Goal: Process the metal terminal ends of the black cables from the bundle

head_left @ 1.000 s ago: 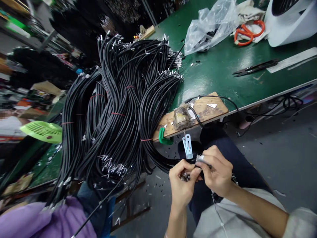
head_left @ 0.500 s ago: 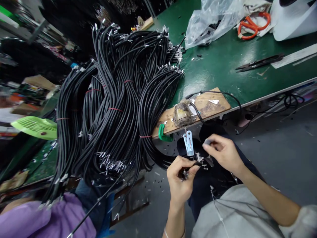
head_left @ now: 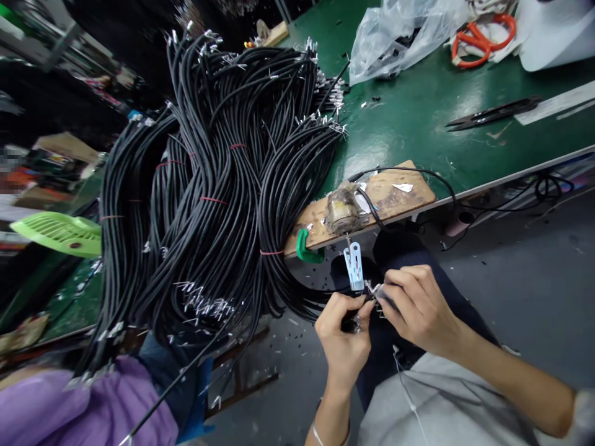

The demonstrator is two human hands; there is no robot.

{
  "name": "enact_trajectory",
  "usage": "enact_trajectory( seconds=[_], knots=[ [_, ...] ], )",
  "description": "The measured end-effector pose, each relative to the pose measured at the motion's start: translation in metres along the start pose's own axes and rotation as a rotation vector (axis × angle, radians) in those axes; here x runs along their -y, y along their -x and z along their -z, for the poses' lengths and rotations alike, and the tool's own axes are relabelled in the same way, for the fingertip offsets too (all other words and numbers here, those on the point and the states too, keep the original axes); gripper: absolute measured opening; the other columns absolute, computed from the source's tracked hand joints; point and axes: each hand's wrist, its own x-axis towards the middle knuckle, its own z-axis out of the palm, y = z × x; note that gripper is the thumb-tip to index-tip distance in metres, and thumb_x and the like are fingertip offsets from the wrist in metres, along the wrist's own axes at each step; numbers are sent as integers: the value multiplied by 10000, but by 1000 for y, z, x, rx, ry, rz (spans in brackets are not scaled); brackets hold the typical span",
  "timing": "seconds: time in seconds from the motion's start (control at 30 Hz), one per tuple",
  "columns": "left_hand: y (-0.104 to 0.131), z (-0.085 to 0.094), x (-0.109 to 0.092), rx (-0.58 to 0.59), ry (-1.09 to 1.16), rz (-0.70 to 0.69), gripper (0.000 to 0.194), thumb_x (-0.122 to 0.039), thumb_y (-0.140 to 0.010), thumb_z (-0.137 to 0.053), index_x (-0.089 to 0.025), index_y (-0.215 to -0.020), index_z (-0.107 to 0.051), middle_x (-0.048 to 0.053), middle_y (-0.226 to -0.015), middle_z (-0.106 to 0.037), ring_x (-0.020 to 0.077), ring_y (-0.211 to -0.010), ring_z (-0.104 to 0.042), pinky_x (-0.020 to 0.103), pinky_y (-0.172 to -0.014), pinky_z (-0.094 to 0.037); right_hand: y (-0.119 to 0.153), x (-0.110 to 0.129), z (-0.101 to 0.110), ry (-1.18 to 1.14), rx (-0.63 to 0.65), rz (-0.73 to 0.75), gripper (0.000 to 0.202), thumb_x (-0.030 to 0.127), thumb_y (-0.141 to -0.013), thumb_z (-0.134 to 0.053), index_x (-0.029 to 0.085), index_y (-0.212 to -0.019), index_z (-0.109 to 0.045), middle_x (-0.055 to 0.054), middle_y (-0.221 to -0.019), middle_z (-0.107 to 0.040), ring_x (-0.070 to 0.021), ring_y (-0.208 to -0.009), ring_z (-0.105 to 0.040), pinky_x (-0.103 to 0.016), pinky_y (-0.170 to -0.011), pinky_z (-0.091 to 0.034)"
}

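Note:
My left hand (head_left: 344, 337) is closed around the ends of some black cables, whose light-coloured tips poke out by its fingers. Touching those tips from the right, my right hand (head_left: 416, 306) is closed in a pinch; what it holds is too small to make out. Just above the hands a light blue clip (head_left: 354, 266) hangs from a taped motor-like block (head_left: 343, 209) on a wooden board (head_left: 400, 192). The black cable bundles (head_left: 232, 179), tied with thin red bands, run from the table down toward my left hand.
A green clamp (head_left: 307, 248) grips the board's edge. On the green table (head_left: 395, 136) lie black snips (head_left: 495, 113), orange-handled scissors (head_left: 486, 40) and a plastic bag (head_left: 400, 37). A person in purple (head_left: 93, 409) sits at the lower left, near a green fan-like object (head_left: 56, 233).
My right hand has moved left and down, from a gap beside the cable tips to touching them at my left hand. My left hand has shifted slightly right. The view has moved a little.

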Motion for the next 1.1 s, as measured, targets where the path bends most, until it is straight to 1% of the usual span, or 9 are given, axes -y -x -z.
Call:
enact_trajectory(
  seconds=[0.1,0.17,0.3,0.4,0.57,0.83,0.93,1.03,1.1],
  knots=[
    [2,-2,0,-72,-23,-11,83,-124,-787,-675,-174,-743,-625,-13,-676,-608,119,-616,-576,222,-601,-451,6,1,-4,-150,-86,-264,41,130,-811,-595,169,-801,-589,-93,-851,-604,-229,-841,-550,-379,-730,-483],
    [3,-4,1,-77,-35,-17,88,-125,-786,-675,-174,-736,-622,-10,-677,-611,123,-616,-583,227,-602,-460,8,4,-5,-356,-109,-453,60,172,-805,-627,189,-843,-584,-66,-845,-616,-206,-811,-592,-342,-711,-509],
    [6,-9,3,-79,-71,-43,96,-103,-793,-643,-179,-737,-622,-6,-672,-600,124,-608,-578,233,-591,-464,6,15,-9,-587,-37,-649,408,265,-754,-724,201,-1117,-550,-44,-891,-716,-193,-779,-693,-291,-722,-561],
    [9,-13,4,-93,-121,-73,110,-79,-795,-623,-181,-754,-632,-9,-665,-589,111,-581,-563,222,-576,-453,0,22,-12,-474,-85,-663,327,203,-795,-660,201,-1107,-562,-17,-792,-737,-178,-708,-713,-274,-713,-569],
    [11,-20,6,-113,-227,-107,151,-79,-817,-565,-185,-744,-644,-19,-616,-560,108,-536,-537,216,-541,-424,-2,24,-15,-252,-124,-559,277,143,-790,-614,192,-1062,-608,-30,-763,-739,-192,-682,-712,-297,-693,-576],
    [2,-14,0,-21,-99,13,82,-124,-829,-599,-160,-842,-672,18,-689,-611,125,-593,-570,224,-566,-439,8,20,-25,-302,-260,-427,200,64,-739,-624,224,-858,-609,-9,-706,-693,-164,-621,-654,-293,-653,-560],
    [-2,-11,-1,-4,-68,62,128,-175,-870,-568,-159,-788,-666,22,-676,-613,131,-598,-567,229,-563,-422,5,19,-28,-562,-282,-667,156,113,-710,-653,219,-812,-602,-3,-685,-675,-157,-597,-641,-280,-607,-552],
    [-4,-6,-3,40,42,72,198,-211,-895,-539,-157,-739,-649,28,-679,-622,142,-624,-578,236,-582,-423,-4,16,-29,-1078,-195,-977,164,189,-677,-691,192,-799,-581,6,-640,-648,-133,-537,-615,-246,-529,-521],
    [-4,-3,-3,70,93,60,215,-211,-900,-530,-157,-729,-647,25,-668,-618,140,-617,-573,236,-581,-420,-8,10,-29,-1351,-133,-1094,190,224,-662,-700,175,-796,-574,21,-594,-617,-113,-507,-581,-229,-506,-492]
  ],
)
